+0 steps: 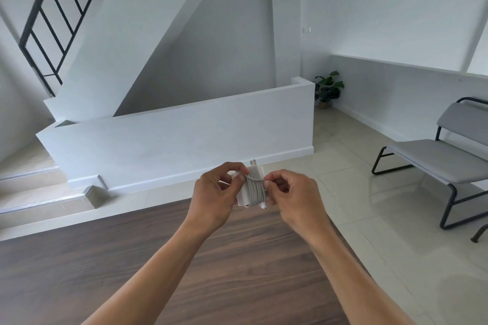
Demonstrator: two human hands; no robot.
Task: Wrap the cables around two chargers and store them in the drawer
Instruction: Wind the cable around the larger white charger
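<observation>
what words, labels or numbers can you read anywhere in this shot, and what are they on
No text can be read in this view.
charger, wrapped in its cable: no print shows on the visible sides.
wall plate: too small to tell any marking.

The charger (242,196), cable (254,187) around it, sits between left grip (211,192) and right grip (293,192) above the table's (158,258) far edge, low wall (184,140) behind, stairs (31,192) left, bench (435,158) right.

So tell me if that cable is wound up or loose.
Nearly wound: the cable lies coiled around the white charger; the right hand pinches its last strand.
</observation>
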